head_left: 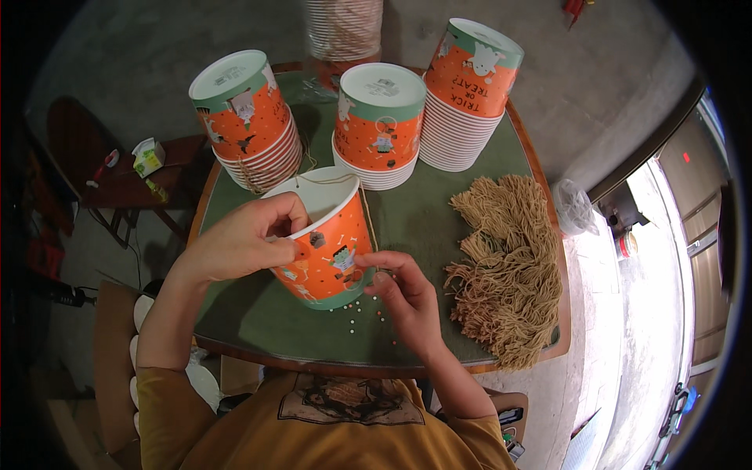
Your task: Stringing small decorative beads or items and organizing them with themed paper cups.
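An orange paper bucket (323,249) with a white rim and green base band is tilted over the table. My left hand (239,239) is closed on its near left rim, some fingertips hidden inside. A thin tan cord (367,213) crosses at the far rim and hangs down the bucket's right side to my right hand (406,301). There my right thumb and index finger pinch together at the cord, beside the printed wall. How the cord ends between those fingers is hidden.
Upside-down bucket stacks stand at the far left (243,117), centre (380,129) and right (470,94) of the green table (407,223). A tan cord bundle (505,274) lies right. Small pale dots (352,321) lie near the bucket. Behind is a plastic-wrapped stack (345,31).
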`<control>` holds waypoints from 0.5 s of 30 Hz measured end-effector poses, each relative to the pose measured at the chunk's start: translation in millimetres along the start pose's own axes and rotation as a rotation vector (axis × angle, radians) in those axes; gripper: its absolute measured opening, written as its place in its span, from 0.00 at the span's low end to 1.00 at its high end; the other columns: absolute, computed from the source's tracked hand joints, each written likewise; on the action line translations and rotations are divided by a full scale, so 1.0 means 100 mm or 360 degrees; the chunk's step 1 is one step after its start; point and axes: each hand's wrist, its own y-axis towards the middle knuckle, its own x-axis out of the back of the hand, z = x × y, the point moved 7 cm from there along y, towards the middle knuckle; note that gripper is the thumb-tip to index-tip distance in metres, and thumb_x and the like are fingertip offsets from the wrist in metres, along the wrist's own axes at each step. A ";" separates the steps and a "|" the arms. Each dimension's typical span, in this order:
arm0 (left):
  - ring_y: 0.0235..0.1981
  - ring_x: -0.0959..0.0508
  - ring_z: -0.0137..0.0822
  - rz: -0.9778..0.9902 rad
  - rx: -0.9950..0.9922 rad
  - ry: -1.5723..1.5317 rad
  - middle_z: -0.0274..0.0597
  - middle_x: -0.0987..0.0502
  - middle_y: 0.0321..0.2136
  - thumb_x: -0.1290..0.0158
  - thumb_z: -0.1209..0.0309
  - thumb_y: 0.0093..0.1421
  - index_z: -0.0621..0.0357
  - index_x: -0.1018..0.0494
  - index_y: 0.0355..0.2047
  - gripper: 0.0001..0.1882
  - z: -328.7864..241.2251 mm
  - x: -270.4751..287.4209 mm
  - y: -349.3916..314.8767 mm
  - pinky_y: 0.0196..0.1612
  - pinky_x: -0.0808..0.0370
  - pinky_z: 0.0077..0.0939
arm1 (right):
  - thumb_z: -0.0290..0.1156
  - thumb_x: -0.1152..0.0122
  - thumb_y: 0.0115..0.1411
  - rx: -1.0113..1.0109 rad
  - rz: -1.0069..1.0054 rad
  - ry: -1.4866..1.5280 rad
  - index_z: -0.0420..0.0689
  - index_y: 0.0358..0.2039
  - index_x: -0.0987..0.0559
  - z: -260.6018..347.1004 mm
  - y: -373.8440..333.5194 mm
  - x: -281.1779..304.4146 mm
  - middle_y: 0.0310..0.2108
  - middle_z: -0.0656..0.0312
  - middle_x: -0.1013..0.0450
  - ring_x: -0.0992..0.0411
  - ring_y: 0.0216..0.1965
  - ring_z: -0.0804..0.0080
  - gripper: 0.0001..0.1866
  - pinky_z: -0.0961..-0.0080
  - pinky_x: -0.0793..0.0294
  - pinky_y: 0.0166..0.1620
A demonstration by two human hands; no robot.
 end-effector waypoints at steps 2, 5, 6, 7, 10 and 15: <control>0.33 0.33 0.18 0.0044 0.0053 -0.0029 0.27 0.33 0.32 0.49 0.77 0.52 0.57 0.35 0.34 0.09 0.04 0.00 0.00 0.35 0.34 0.16 | 0.24 0.52 0.68 0.0016 -0.0005 -0.0008 0.41 0.52 0.27 0.00 0.01 0.00 0.50 0.64 0.29 0.30 0.45 0.81 0.13 0.82 0.28 0.44; 0.33 0.33 0.19 0.0050 0.0059 -0.0137 0.27 0.33 0.32 0.49 0.79 0.52 0.57 0.35 0.34 0.10 0.04 -0.01 0.00 0.35 0.33 0.16 | 0.24 0.52 0.69 0.0026 0.0005 -0.0016 0.41 0.51 0.27 0.01 0.01 0.01 0.51 0.64 0.29 0.30 0.48 0.79 0.12 0.81 0.28 0.46; 0.33 0.33 0.19 0.0050 0.0058 -0.0137 0.27 0.33 0.32 0.49 0.79 0.52 0.57 0.35 0.34 0.10 0.04 -0.01 0.01 0.35 0.33 0.16 | 0.24 0.52 0.69 0.0005 -0.0001 -0.0007 0.42 0.51 0.27 0.01 0.01 0.01 0.51 0.64 0.29 0.30 0.48 0.79 0.12 0.81 0.28 0.46; 0.34 0.33 0.19 0.0065 0.0042 -0.0170 0.27 0.33 0.33 0.50 0.80 0.51 0.57 0.35 0.34 0.10 0.03 -0.01 0.02 0.36 0.33 0.16 | 0.25 0.52 0.69 -0.0015 -0.0008 0.0003 0.42 0.51 0.27 0.01 0.02 0.01 0.51 0.64 0.29 0.30 0.48 0.79 0.12 0.81 0.28 0.46; 0.32 0.32 0.19 0.0078 -0.0009 -0.0176 0.29 0.32 0.32 0.51 0.80 0.52 0.58 0.34 0.35 0.09 0.02 0.00 0.03 0.35 0.32 0.17 | 0.25 0.53 0.69 -0.0012 -0.0026 0.0005 0.42 0.51 0.27 0.02 0.02 0.01 0.50 0.64 0.29 0.30 0.48 0.80 0.12 0.80 0.27 0.47; 0.30 0.32 0.20 0.0088 0.0015 -0.0063 0.30 0.31 0.30 0.52 0.79 0.53 0.61 0.32 0.35 0.08 0.03 0.01 0.05 0.32 0.31 0.18 | 0.25 0.54 0.70 -0.0003 -0.0033 0.0009 0.42 0.51 0.27 0.00 0.01 0.02 0.50 0.65 0.28 0.30 0.48 0.80 0.12 0.81 0.27 0.47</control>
